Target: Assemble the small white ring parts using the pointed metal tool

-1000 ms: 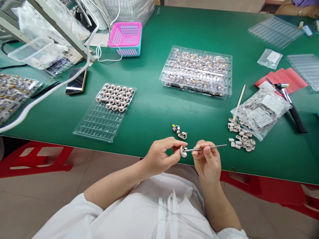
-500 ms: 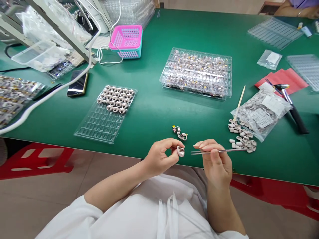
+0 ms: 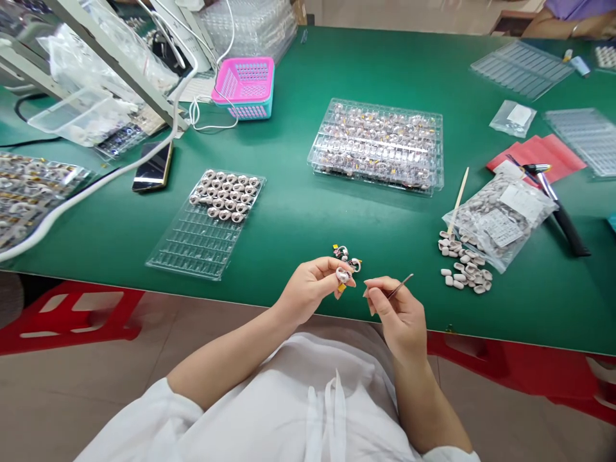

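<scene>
My left hand (image 3: 310, 292) is closed in a pinch on a small pale earbud-shaped part (image 3: 342, 276) at the near edge of the green table (image 3: 298, 218). My right hand (image 3: 395, 314) is closed around metal tweezers (image 3: 400, 287), whose tips point up and to the right, away from the part. Two more small parts with wires (image 3: 347, 256) lie on the table just beyond my left fingers. A loose heap of pale shells (image 3: 462, 266) lies to the right, spilling from a clear bag (image 3: 500, 215).
A clear tray (image 3: 192, 240), partly filled with pale parts (image 3: 225, 196), lies to the left. A stacked full tray (image 3: 378, 144) sits in the middle. A phone (image 3: 153, 168), pink basket (image 3: 244, 80), wooden stick (image 3: 457, 200) and red sheet (image 3: 536, 153) are around. Red stools (image 3: 72, 311) stand below the table edge.
My right hand drew the tweezers away from the part and turned them from level to slanting upward. My left hand lifted the part a little toward the two parts on the table.
</scene>
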Motion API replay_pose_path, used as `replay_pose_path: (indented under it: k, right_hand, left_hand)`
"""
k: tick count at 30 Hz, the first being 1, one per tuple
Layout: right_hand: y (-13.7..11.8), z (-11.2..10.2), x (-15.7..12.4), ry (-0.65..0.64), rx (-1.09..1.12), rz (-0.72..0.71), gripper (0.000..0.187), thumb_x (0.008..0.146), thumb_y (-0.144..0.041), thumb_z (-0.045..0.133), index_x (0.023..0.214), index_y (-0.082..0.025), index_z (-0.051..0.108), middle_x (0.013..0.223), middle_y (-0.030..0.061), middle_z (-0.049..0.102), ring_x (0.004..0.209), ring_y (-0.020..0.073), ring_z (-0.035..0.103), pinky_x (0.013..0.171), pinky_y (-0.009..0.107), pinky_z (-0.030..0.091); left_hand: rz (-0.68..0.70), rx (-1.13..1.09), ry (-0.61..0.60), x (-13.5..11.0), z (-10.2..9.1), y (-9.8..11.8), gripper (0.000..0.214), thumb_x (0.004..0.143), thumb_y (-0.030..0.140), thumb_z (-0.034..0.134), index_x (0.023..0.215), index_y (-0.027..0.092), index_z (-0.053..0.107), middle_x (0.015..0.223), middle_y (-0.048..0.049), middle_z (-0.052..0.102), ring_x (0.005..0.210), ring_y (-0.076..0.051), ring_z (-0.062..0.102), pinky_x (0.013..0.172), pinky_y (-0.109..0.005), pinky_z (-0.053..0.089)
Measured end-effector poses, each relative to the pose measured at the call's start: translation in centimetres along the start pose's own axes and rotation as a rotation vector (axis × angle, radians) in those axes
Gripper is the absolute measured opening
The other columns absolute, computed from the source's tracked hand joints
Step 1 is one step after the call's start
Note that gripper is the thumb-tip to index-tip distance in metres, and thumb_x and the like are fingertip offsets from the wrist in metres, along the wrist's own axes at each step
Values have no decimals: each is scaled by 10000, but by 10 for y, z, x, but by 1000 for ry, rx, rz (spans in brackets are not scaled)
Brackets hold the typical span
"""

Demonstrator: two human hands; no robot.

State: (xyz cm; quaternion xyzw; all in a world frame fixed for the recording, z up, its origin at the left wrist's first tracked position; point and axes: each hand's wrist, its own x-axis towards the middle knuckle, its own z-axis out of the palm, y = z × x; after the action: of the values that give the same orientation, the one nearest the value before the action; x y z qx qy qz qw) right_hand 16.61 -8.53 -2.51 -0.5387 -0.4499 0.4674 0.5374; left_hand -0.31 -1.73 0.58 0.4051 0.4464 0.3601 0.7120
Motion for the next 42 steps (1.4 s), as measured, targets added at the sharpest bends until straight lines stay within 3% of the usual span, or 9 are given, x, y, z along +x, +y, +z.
replay_pose_path:
  k: [5, 9, 13, 18, 21, 25, 29, 36, 42]
  right_hand:
    - [-6, 11, -3, 17, -49, -40, 109, 905, -298, 668, 986, -225, 678, 802, 8, 674, 597, 109, 565, 533, 232, 482]
    - [-6, 19, -3, 114, -319, -385, 270, 831, -206, 740, 1064, -275, 622, 927, 31, 687, 674, 135, 616, 564, 253, 528]
    - [-3, 17, 3, 176, -630, -691, 307, 834, -159, 722, 1085, -313, 635, 882, 40, 668, 737, 165, 649, 591, 269, 539]
    - [-3, 15, 6, 198, -707, -725, 360, 851, -132, 693, 1160, -307, 633, 915, 53, 699, 785, 177, 676, 659, 285, 563]
    - [-6, 17, 5, 229, -619, -627, 305, 850, -125, 678, 1108, -284, 649, 913, 51, 699, 768, 170, 668, 612, 272, 546]
    - [-10, 19, 2, 183, -424, -369, 110, 878, -165, 632, 939, -254, 647, 857, 20, 670, 643, 127, 595, 501, 237, 469]
    - [-15, 17, 2, 151, -332, -214, 28, 889, -210, 630, 882, -226, 652, 834, 13, 649, 621, 112, 533, 515, 238, 429]
    - [-15, 13, 6, 143, 10, 140, 171, 871, -361, 682, 871, -191, 672, 645, -30, 568, 535, 88, 457, 488, 225, 375]
    - [-10, 23, 14, 116, 479, 339, 217, 773, -359, 759, 780, -180, 636, 550, -57, 512, 445, 54, 401, 420, 198, 259]
  left_hand:
    - [-7, -87, 0, 1, 11, 0, 140, 716, 240, 748, 761, 138, 664, 627, -13, 675, 526, -75, 504, 520, -209, 410]
    - [17, -69, 32, 2, 18, -4, 158, 738, 280, 735, 771, 140, 670, 708, -33, 698, 615, -105, 587, 568, -218, 468]
    - [21, -51, 42, 4, 18, -8, 199, 775, 324, 718, 836, 137, 692, 809, -49, 724, 705, -142, 659, 638, -250, 531]
    - [25, -6, 63, 5, 18, -9, 167, 757, 276, 722, 835, 130, 708, 821, -47, 734, 663, -117, 634, 594, -218, 501]
    - [55, 43, 69, 4, 19, -10, 158, 759, 269, 713, 842, 134, 709, 804, -46, 744, 654, -116, 635, 596, -217, 499]
    - [177, 174, 92, 1, 17, -12, 130, 763, 220, 698, 869, 147, 714, 854, -64, 768, 787, -162, 701, 749, -259, 548]
    - [240, 283, 106, 0, 15, -14, 124, 774, 209, 697, 880, 151, 728, 891, -77, 780, 878, -201, 728, 815, -282, 557]
    - [130, 110, 4, 2, 10, -11, 266, 810, 360, 754, 951, 134, 747, 933, -95, 793, 775, -177, 721, 652, -243, 564]
    - [206, 86, 3, 1, 6, -17, 205, 815, 306, 772, 950, 151, 773, 1018, -95, 794, 941, -216, 741, 822, -283, 599]
